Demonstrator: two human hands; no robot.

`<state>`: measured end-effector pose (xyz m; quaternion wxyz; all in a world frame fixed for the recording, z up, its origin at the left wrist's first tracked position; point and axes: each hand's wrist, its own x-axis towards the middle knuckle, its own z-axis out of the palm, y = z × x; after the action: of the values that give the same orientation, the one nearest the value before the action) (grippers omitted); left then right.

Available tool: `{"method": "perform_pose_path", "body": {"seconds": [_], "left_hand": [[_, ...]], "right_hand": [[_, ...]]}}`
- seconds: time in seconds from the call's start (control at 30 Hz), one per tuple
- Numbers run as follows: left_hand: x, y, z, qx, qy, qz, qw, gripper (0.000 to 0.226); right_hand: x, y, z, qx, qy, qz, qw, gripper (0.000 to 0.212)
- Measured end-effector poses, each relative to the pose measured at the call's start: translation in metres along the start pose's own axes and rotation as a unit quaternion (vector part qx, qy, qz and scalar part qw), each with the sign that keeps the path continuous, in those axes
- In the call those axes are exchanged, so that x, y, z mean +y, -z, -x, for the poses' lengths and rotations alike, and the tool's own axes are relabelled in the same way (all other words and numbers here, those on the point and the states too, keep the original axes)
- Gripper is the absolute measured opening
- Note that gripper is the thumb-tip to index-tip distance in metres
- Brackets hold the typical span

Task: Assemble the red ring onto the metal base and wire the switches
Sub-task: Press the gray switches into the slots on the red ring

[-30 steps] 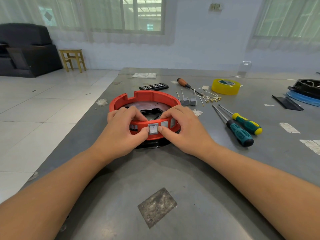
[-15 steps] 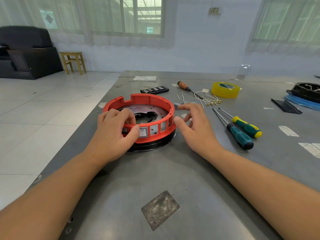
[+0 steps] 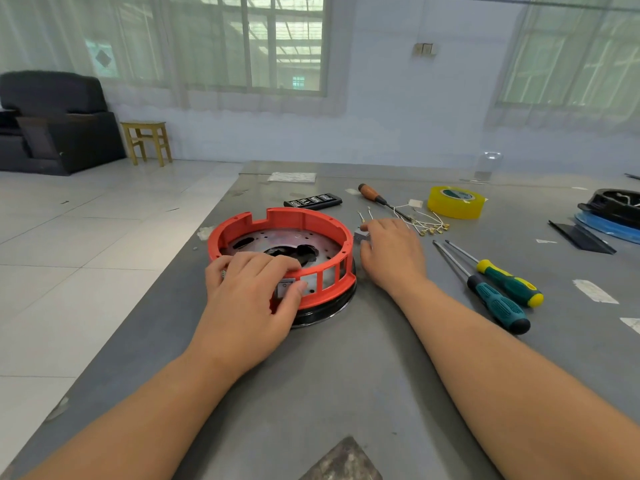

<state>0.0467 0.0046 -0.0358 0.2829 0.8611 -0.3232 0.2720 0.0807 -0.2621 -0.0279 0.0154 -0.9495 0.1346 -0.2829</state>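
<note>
The red ring sits on the metal base near the left edge of the bench, already seated from what we can see. One grey rocker switch is in a slot on the near wall; the slots to its right are open. Our left hand holds the near rim, fingers curled over the top edge and thumb pressed by the fitted switch. Our right hand lies just beside the ring's right side, reaching for a loose grey switch; its fingers are bent over it, but we cannot tell if they pinch it yet.

We judge the step in hand to be filling the switch slots. Next, the loose switch needs lifting, turning to face outward, and pushing into the next open slot while the left hand steadies the ring.

Behind the right hand lie white wires with brass terminals, a wooden-handled screwdriver and yellow tape. Two screwdrivers lie to the right, clear of the path.
</note>
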Motion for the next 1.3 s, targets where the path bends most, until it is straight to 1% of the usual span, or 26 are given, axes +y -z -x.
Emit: {"method": "perform_pose_path", "body": {"seconds": [0.17,0.33,0.43,0.6,0.7,0.8,0.87,0.93,1.0,1.07,1.13,1.3], "left_hand": [[-0.002,-0.004,0.0,-0.001,0.004,0.003,1.0,0.042],[-0.002,-0.003,0.0,-0.005,0.005,0.004,1.0,0.042],[0.0,-0.001,0.001,-0.008,0.006,0.003,1.0,0.042],[0.004,0.003,0.002,-0.023,0.012,-0.003,1.0,0.042],[0.007,0.007,0.004,-0.021,0.017,-0.005,1.0,0.036],[0.01,0.008,0.008,-0.018,0.015,-0.005,1.0,0.043],[0.013,0.009,0.011,-0.016,0.015,-0.005,1.0,0.044],[0.016,0.009,0.013,-0.01,0.019,-0.003,1.0,0.04],[0.02,0.008,0.014,-0.003,0.027,0.002,1.0,0.036],[0.024,0.007,0.015,0.005,0.028,0.007,1.0,0.036],[0.027,0.007,0.016,0.015,0.01,0.006,1.0,0.039],[0.032,0.009,0.015,0.027,-0.07,0.009,0.997,0.039]], "right_hand": [[0.002,-0.02,-0.028,-0.006,0.008,0.026,1.0,0.04],[0.002,-0.025,-0.035,-0.036,0.028,0.062,0.997,0.033],[0.001,-0.019,-0.028,-0.035,0.039,0.053,0.997,0.033],[-0.004,0.0,0.001,-0.041,0.035,-0.061,0.997,0.047],[-0.005,0.014,0.026,-0.031,0.014,-0.128,0.991,0.049],[-0.004,0.028,0.051,-0.001,0.021,-0.186,0.982,0.047],[-0.004,0.04,0.068,0.021,0.034,-0.219,0.975,0.046],[-0.005,0.051,0.084,0.034,0.049,-0.251,0.966,0.045],[-0.008,0.06,0.098,0.042,0.079,-0.268,0.959,0.045],[-0.012,0.067,0.108,0.053,0.114,-0.283,0.951,0.045],[-0.019,0.072,0.115,0.063,0.142,-0.298,0.942,0.047],[-0.03,0.076,0.12,0.069,0.185,-0.327,0.924,0.05]]}}
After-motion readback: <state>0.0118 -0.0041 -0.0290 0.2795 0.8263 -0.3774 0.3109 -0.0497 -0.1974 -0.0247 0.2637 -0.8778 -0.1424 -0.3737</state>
